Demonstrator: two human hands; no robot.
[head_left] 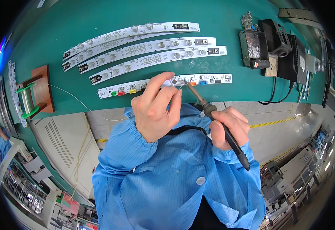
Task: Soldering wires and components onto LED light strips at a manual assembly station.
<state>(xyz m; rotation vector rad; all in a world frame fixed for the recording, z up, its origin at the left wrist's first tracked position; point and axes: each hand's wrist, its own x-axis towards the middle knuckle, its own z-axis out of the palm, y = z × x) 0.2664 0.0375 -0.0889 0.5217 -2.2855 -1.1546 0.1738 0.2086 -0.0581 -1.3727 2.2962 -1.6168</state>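
Your right hand (230, 126) was wrapped firmly round the handle of the soldering iron (207, 106), and its tip was right at the middle of the white circuit-board strip (179, 81)! That strip lay near the front edge of the green worktop (213, 23), bright connectors along its near side, with green, red and yellow leftward, orange and blue rightward. Your left hand (156, 109) was over the board, fingers bent, fingertips close to the iron's tip; whether they pinched the solder wire (75, 97), I couldn't tell. That wire ran from the spool (27, 101) on its wooden stand (45, 88) towards your left sleeve (127, 142). Beyond lay more curved board strips (152, 59), two of them overlapping.
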